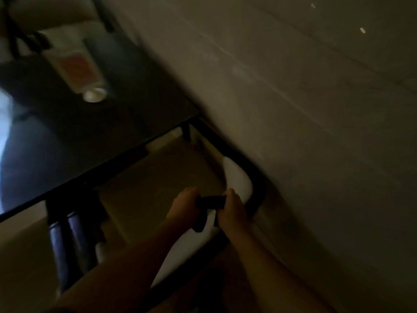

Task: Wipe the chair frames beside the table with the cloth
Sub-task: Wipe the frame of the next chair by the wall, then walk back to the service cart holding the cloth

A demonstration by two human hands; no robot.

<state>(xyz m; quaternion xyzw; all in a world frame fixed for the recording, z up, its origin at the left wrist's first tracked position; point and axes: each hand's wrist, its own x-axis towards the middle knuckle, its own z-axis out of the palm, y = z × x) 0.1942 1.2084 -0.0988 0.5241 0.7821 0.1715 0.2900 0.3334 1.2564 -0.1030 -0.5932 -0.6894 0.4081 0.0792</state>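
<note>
Beside the dark table (94, 136), both hands worked a chair frame (255, 177).
Left hand (184, 206) and right hand (232, 211) gripped a dark cloth (211, 201); wiping seemed underway; next, probably sliding toward one o'clock.

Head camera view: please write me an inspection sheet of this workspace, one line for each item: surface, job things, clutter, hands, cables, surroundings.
Surface: dark glossy table, top left, edge running diagonally; the picture is dim and blurred.
Job's things: dark cloth stretched between both hands; chair with a white part and curved black frame, close to the wall.
Clutter: one clear container with an orange label on the table; what it is cannot be told.
Hands: left hand and right hand both closed on the cloth, at the chair.
Cables: nothing seen.
Surroundings: plain wall on the right; bluish upright shapes under the table, unclear; pale floor.
</note>
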